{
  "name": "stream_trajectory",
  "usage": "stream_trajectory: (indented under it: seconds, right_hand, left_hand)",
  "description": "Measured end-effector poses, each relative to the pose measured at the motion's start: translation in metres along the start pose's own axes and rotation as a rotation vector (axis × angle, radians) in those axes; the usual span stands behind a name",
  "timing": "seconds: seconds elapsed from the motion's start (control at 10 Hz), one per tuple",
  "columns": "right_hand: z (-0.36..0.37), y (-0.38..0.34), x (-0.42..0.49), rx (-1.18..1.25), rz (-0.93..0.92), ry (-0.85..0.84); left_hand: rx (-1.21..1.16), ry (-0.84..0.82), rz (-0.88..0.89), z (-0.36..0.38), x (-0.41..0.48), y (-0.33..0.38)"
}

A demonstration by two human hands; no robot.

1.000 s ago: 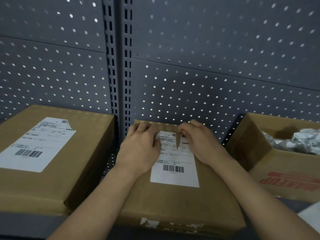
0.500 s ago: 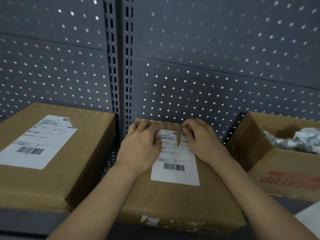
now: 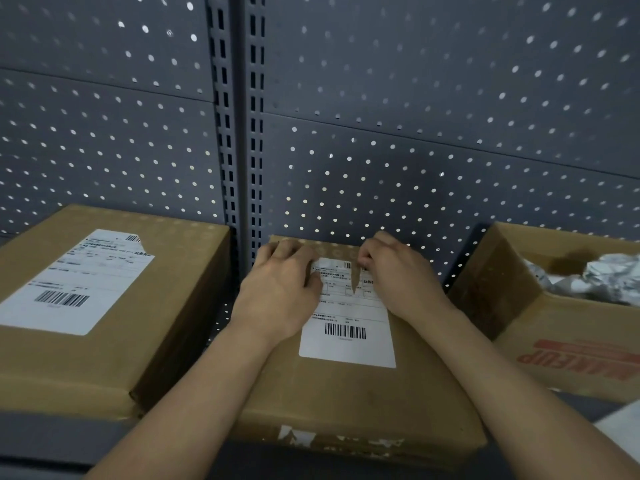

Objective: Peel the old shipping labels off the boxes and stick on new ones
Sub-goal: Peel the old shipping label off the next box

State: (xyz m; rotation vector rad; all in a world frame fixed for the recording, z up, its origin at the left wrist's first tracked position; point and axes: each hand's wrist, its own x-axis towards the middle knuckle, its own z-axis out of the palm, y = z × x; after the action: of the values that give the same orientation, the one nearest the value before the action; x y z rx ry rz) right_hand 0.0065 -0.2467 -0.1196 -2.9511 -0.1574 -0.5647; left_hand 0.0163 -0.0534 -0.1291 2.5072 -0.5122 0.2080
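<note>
A brown cardboard box (image 3: 346, 403) lies in the middle of the shelf with a white shipping label (image 3: 346, 344) on top. The label has a narrow tear near its top where bare cardboard shows. My left hand (image 3: 277, 289) rests on the label's upper left corner, fingers bent and pressing down. My right hand (image 3: 398, 275) sits at the upper right, its curled fingertips pinching the label's top edge beside the tear. A second box (image 3: 138, 341) to the left carries its own label (image 3: 76, 282), whose top right corner is ragged.
An open carton (image 3: 519, 323) with red print stands at the right, holding crumpled silvery paper (image 3: 606, 278). A grey pegboard wall (image 3: 415, 133) with a slotted upright (image 3: 239, 133) closes the back. White label scraps (image 3: 311, 436) cling to the middle box's front face.
Both hands stay at the label's top edge. My right fingertips have crept slightly toward the far edge; the tear looks the same.
</note>
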Motion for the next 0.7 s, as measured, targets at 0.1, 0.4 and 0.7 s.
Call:
stream_trajectory:
  seconds: [0.1,0.4,0.7]
  right_hand:
    - [0.0009,0.0010,-0.0021,0.028,0.025,-0.005]
    - [-0.0017,0.0029,-0.0053,0.178,0.099,-0.046]
    - [-0.0059,0.0050,-0.0100,0.343,0.065,-0.034]
  left_hand:
    - [0.005,0.006,0.008,0.0009,-0.0003,-0.0003]
    - [0.006,0.014,0.019,0.0017,0.0006,-0.0007]
    - [0.002,0.008,0.005,0.0010,-0.0002,-0.0004]
